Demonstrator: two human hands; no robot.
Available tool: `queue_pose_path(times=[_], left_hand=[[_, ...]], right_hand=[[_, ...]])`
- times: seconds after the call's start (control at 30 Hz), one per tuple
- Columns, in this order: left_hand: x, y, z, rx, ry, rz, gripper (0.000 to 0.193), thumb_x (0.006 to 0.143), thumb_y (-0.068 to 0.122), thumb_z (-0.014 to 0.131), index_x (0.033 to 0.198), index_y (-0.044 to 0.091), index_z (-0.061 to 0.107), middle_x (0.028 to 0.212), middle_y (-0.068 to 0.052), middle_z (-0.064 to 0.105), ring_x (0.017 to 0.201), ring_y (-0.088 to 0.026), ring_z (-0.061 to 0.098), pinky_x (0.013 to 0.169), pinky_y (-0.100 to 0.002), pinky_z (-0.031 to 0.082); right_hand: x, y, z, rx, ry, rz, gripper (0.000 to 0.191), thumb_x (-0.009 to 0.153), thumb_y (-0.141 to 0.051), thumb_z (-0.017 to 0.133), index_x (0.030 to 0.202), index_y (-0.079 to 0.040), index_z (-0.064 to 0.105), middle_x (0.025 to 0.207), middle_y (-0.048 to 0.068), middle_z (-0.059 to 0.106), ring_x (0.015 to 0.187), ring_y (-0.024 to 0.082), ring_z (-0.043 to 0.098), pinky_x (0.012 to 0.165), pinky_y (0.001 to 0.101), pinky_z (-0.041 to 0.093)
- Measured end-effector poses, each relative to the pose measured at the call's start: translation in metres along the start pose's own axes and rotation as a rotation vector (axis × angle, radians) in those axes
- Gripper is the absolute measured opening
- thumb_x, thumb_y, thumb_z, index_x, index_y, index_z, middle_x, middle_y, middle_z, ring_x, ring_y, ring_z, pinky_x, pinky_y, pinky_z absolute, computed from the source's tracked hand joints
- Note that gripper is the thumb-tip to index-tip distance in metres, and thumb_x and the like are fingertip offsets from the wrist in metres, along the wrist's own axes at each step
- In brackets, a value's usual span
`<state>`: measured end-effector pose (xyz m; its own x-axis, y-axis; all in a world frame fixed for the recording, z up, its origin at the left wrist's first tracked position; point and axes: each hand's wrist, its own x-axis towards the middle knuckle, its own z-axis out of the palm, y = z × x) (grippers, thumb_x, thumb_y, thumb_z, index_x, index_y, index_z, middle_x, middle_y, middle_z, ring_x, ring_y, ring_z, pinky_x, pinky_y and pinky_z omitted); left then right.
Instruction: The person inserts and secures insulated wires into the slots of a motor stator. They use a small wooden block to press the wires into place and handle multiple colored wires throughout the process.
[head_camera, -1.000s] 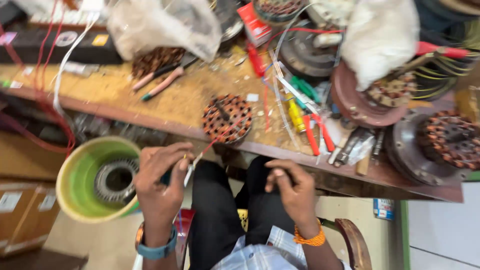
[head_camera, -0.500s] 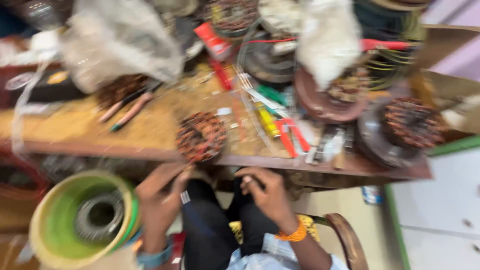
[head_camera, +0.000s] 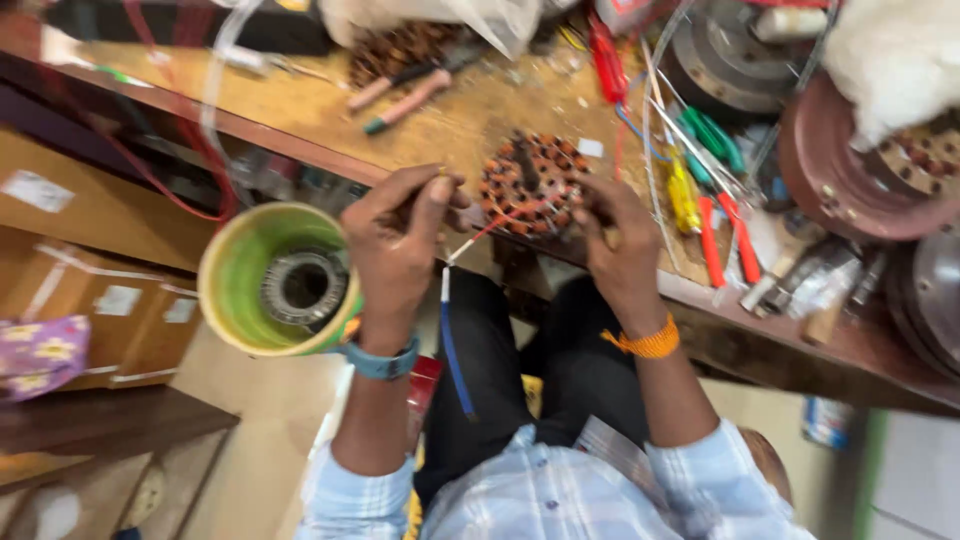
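A round copper-wound stator (head_camera: 533, 180) lies at the front edge of the wooden workbench (head_camera: 300, 115). My left hand (head_camera: 400, 245) is pinched shut on a thin red lead that runs to the stator, and a white and blue wire (head_camera: 450, 340) hangs down from that pinch. My right hand (head_camera: 615, 255) rests against the stator's right side at the bench edge, fingers curled on it. A blue watch sits on my left wrist and an orange band on my right.
A green bucket (head_camera: 235, 275) holding a metal ring stands left of my knees. Red and green hand tools (head_camera: 712, 215), pens (head_camera: 405, 100), plastic bags and more motor parts (head_camera: 850, 170) crowd the bench. Cardboard boxes (head_camera: 100, 300) stand at the left.
Both hands have risen from my lap to the stator at the bench edge. My left hand now pinches a wire lead, and the view has shifted closer.
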<state>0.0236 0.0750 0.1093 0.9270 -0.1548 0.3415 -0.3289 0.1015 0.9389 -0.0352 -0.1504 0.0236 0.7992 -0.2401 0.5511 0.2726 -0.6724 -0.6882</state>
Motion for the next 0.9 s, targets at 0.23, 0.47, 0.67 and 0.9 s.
queue_pose_path(times=[0.23,0.47,0.67,0.9], left_hand=[[0.042,0.004,0.02,-0.087,-0.026,0.112,0.018,0.102,0.009,0.066,0.115,-0.004,0.07,0.091,-0.007,0.074,0.075,-0.01,0.069,0.069,-0.025,0.057],[0.016,-0.018,-0.005,0.235,-0.121,0.098,0.016,0.097,0.011,0.068,0.1,-0.004,0.074,0.083,-0.008,0.075,0.071,-0.011,0.07,0.062,-0.026,0.056],[-0.003,-0.049,0.003,0.306,-0.127,0.027,0.017,0.091,0.015,0.073,0.1,0.001,0.077,0.086,-0.01,0.078,0.071,-0.015,0.074,0.062,-0.028,0.057],[-0.014,-0.068,0.03,0.786,-0.248,0.487,0.025,0.078,0.006,0.077,0.102,0.01,0.077,0.109,-0.015,0.073,0.093,-0.038,0.069,0.079,-0.047,0.055]], right_hand=[[-0.007,0.023,0.023,-0.063,-0.001,-0.052,0.073,0.095,-0.014,0.077,0.154,-0.009,0.035,0.118,0.01,0.075,0.089,0.028,0.072,0.075,0.0398,0.057],[0.002,0.015,0.026,-0.193,-0.008,-0.084,0.07,0.092,-0.015,0.079,0.151,-0.016,0.043,0.102,0.006,0.076,0.069,0.025,0.069,0.06,0.0402,0.054],[-0.013,-0.001,0.03,0.011,0.07,0.126,0.064,0.085,-0.002,0.071,0.144,-0.013,0.049,0.095,0.006,0.073,0.066,0.022,0.071,0.061,0.0353,0.056],[-0.018,0.009,0.022,-0.082,0.141,0.021,0.037,0.092,-0.001,0.076,0.123,-0.014,0.062,0.104,0.014,0.075,0.094,0.027,0.076,0.083,0.0352,0.058]])
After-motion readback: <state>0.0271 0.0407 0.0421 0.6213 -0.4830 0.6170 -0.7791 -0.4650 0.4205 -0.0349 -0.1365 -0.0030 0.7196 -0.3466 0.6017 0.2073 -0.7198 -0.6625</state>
